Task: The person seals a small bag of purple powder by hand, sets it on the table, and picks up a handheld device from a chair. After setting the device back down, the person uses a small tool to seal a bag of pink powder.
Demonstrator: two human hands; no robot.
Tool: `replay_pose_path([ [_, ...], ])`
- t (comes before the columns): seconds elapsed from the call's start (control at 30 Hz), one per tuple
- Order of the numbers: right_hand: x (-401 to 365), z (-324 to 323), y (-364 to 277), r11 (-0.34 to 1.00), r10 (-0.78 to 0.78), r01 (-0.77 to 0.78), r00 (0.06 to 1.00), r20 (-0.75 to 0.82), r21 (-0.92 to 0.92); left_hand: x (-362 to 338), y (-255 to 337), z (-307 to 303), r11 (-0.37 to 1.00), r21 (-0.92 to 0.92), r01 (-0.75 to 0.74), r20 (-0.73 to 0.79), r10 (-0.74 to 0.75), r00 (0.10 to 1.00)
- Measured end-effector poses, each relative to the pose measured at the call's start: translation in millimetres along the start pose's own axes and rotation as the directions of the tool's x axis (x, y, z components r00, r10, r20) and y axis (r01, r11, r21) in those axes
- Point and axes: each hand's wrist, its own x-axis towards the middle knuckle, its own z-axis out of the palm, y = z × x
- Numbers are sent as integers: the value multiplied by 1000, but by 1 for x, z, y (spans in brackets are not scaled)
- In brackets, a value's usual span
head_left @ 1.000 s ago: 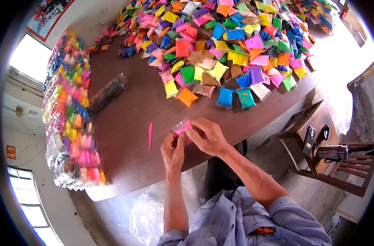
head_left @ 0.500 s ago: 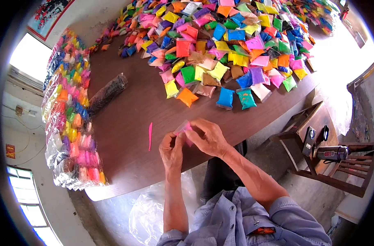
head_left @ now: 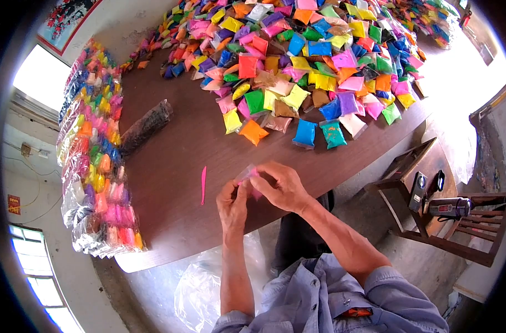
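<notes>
Between my two hands is a small clear packet with pink content, above the table's near edge. My left hand pinches its left side with thumb and fingers. On the right side, my right hand grips the same packet, its fingers covering part of it. A flat pink plastic tool lies on the brown table, left of my hands. Beyond them, a large heap of colourful packets spreads over the table, with an orange packet and a blue packet at its near edge.
Bagged rows of colourful packets line the table's left side. Beside them lies a dark rolled bag. At the right, a wooden stool bears a flask and a black device. Clear plastic lies below the table.
Both hands stay in nearly the same place, still holding the pink packet. The packet and fingers have shifted very slightly.
</notes>
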Motion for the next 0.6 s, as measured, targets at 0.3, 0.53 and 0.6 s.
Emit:
replay_pose_path([
  [0.3, -2, 2, 8, 995, 84, -81, 995, -48, 58, -2, 19, 0, 985, 136, 105, 47, -112, 993],
  [0.53, 0, 1, 4, 996, 59, -57, 998, -27, 68, 1, -3, -2, 989, 143, 41, 21, -45, 999],
  [0.6, 0, 0, 2, 998, 53, -53, 998, -18, 36, 1, -7, -3, 992, 128, 10, 13, -12, 1000],
])
